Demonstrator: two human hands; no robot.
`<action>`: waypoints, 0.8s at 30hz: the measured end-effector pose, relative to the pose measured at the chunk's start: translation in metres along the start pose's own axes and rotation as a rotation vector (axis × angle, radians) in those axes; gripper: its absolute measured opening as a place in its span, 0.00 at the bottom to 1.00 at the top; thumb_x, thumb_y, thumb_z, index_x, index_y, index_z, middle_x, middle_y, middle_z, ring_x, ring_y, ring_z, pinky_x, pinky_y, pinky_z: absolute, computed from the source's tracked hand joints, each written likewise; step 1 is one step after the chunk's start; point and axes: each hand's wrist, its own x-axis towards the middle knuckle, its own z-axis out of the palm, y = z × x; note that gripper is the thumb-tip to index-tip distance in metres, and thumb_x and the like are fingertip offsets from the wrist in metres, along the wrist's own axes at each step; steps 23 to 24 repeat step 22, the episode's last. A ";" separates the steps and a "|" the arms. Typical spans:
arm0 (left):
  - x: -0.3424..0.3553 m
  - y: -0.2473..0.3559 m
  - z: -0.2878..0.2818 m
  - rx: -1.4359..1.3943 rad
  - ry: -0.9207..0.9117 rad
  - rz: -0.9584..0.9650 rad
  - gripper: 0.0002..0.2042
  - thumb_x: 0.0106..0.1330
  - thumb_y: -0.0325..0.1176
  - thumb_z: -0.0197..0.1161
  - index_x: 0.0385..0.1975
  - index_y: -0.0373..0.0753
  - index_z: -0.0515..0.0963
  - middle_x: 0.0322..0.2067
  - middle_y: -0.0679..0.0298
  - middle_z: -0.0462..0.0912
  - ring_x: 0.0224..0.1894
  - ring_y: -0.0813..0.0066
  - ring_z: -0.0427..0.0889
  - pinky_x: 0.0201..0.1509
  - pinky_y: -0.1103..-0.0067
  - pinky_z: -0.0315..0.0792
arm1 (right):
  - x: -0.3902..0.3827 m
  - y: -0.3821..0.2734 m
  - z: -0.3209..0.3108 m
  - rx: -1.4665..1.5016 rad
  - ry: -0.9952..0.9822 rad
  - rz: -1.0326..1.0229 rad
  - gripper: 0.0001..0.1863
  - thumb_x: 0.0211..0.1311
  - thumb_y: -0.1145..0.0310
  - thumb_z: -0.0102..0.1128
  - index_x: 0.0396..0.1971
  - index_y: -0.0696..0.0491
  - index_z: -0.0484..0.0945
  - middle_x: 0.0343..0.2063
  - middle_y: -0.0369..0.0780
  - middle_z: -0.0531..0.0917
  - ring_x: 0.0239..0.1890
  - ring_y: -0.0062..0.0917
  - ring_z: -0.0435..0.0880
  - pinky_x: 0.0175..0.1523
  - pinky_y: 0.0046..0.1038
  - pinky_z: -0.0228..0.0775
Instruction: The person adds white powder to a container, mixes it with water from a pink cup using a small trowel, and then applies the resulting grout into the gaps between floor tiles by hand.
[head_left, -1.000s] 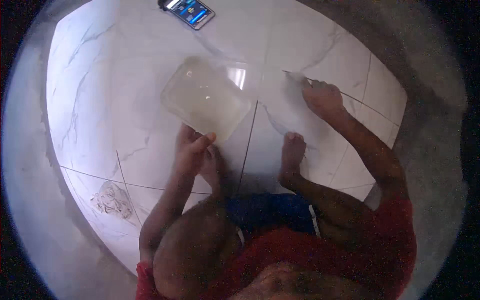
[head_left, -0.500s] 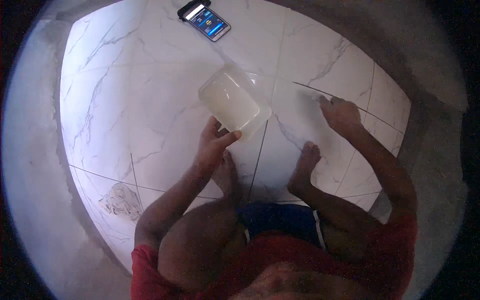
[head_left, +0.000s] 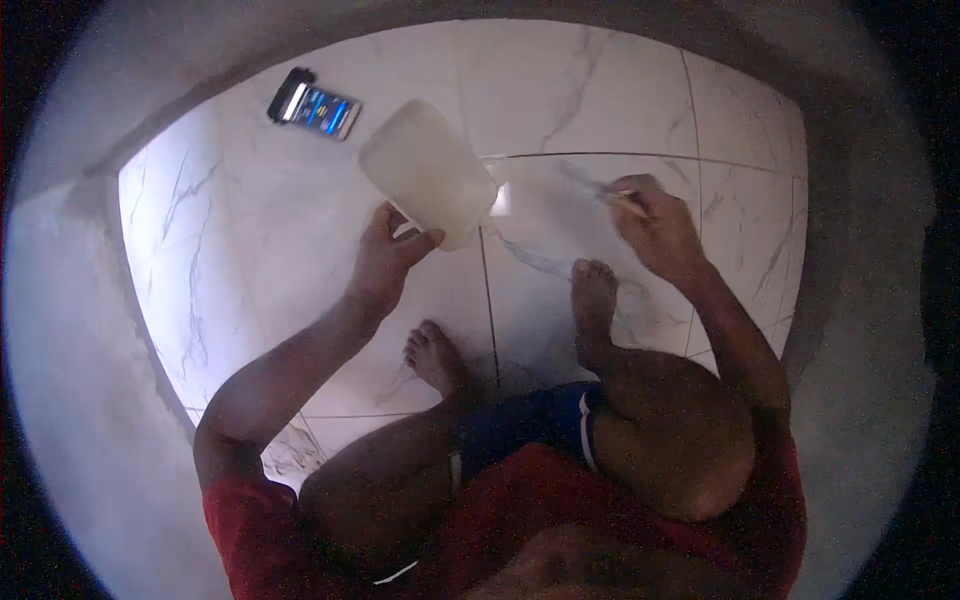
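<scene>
My left hand [head_left: 385,262] grips a translucent whitish plastic container [head_left: 425,172] by its near rim, thumb on one side and fingers on the other. The container is rectangular with rounded corners and is tilted above the tiles. To its right, my right hand [head_left: 660,230] is closed around a slim, light-coloured stick-like thing [head_left: 628,206]. Its far end points left toward the container and is blurred, so its kind does not show. A gap separates the right hand from the container.
A lit smartphone [head_left: 318,110] with a dark clip-like piece at one end lies beyond the container on white marbled tiles [head_left: 590,100]. My bare feet rest on the floor nearer me. A crumpled pale cloth [head_left: 290,455] lies at lower left, partly behind my arm. Grey walls curve around.
The view has turned, shifting the phone left and lower. My left hand and the container have moved left in the picture. The slim thing in my right hand now shows more plainly.
</scene>
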 end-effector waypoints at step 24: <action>0.054 -0.060 0.167 0.085 -0.252 -0.142 0.34 0.60 0.26 0.70 0.66 0.34 0.61 0.59 0.52 0.70 0.59 0.57 0.74 0.62 0.67 0.71 | 0.030 0.057 0.020 -0.620 -0.179 -0.363 0.28 0.57 0.61 0.59 0.60 0.47 0.70 0.38 0.39 0.84 0.41 0.39 0.86 0.43 0.39 0.79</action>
